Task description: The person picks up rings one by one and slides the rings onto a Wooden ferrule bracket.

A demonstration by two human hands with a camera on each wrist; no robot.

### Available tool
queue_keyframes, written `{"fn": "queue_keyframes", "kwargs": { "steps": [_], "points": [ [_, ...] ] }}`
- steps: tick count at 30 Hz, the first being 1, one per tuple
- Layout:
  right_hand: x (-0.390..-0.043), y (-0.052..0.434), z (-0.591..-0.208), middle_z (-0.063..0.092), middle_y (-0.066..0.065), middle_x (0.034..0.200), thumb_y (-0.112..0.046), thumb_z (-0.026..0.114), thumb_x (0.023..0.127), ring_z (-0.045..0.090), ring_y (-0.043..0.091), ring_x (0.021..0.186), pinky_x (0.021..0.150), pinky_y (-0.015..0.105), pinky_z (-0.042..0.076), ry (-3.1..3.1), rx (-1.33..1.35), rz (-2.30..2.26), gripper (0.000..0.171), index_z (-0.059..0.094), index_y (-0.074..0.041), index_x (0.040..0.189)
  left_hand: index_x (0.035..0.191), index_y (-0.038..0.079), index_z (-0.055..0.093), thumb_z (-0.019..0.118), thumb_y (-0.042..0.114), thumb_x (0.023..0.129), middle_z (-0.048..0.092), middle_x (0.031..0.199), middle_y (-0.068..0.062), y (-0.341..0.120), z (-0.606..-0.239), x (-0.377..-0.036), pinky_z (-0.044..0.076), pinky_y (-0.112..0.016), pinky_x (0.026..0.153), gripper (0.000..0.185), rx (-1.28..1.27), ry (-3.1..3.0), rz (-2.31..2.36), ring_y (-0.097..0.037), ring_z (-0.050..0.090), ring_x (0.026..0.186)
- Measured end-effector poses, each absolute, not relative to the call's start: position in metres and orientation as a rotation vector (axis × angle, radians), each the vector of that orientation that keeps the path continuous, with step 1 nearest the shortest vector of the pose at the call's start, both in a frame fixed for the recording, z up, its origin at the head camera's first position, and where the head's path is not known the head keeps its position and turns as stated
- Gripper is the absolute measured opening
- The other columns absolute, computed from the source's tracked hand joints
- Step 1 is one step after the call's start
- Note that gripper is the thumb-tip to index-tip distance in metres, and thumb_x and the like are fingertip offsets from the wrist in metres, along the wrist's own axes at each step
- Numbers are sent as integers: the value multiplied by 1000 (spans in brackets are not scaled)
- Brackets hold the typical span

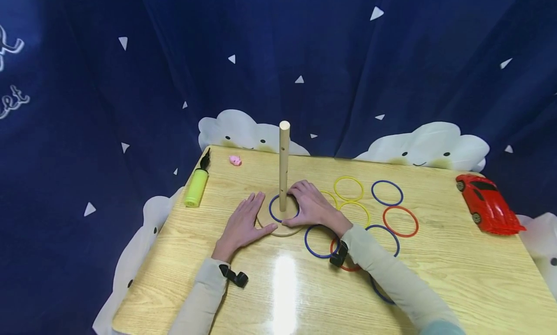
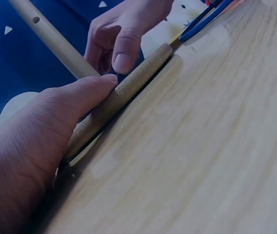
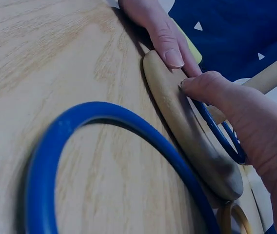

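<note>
A round wooden base (image 1: 285, 232) with a tall wooden peg (image 1: 284, 166) stands on the table. One blue ring (image 1: 271, 210) lies on the base around the foot of the peg. My right hand (image 1: 312, 207) holds this ring at its right side, the thumb on the near part and the fingers on the far part. On the base's left side rests my left hand (image 1: 245, 224), its fingers extended and its thumb along the near rim. The left wrist view shows the left thumb (image 2: 87, 95) on the base's edge, with the right hand (image 2: 128, 36) beyond it.
Right of the base lie several yellow, blue and red rings, including a yellow ring (image 1: 348, 177) and a red ring (image 1: 417, 223), some under my right forearm. A red toy car (image 1: 489, 204) stands far right. A yellow-green pump (image 1: 197, 187) and pink pig figure (image 1: 235, 160) are at left.
</note>
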State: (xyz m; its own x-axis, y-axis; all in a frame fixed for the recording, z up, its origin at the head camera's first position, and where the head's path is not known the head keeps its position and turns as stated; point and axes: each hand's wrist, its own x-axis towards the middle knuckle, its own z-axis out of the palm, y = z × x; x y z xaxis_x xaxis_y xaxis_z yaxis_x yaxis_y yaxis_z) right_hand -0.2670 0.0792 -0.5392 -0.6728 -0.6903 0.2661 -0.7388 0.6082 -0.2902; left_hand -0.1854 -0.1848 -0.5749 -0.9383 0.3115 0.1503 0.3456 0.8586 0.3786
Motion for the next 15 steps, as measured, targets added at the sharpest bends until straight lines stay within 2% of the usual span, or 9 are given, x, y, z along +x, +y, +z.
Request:
{"fn": "queue_keyframes", "kwargs": {
  "steps": [10, 15],
  "points": [
    [-264, 80, -542, 61, 8, 130, -76, 77, 71, 50, 27, 125, 111, 45, 42, -2723, 1206, 570, 92, 66, -8, 133, 168, 12, 22, 51, 82, 90, 25, 173, -5, -185, -573, -186, 16, -44, 131, 108, -511, -2958, -624, -24, 18, 161],
    [-259, 86, -538, 62, 9, 133, -77, 75, 73, 52, 27, 127, 109, 47, 45, -2758, 1188, 586, 95, 64, -8, 138, 168, 12, 22, 49, 83, 91, 25, 173, -5, -184, -574, -187, 17, -44, 131, 108, -519, -2956, -613, -24, 18, 161]
  ]
}}
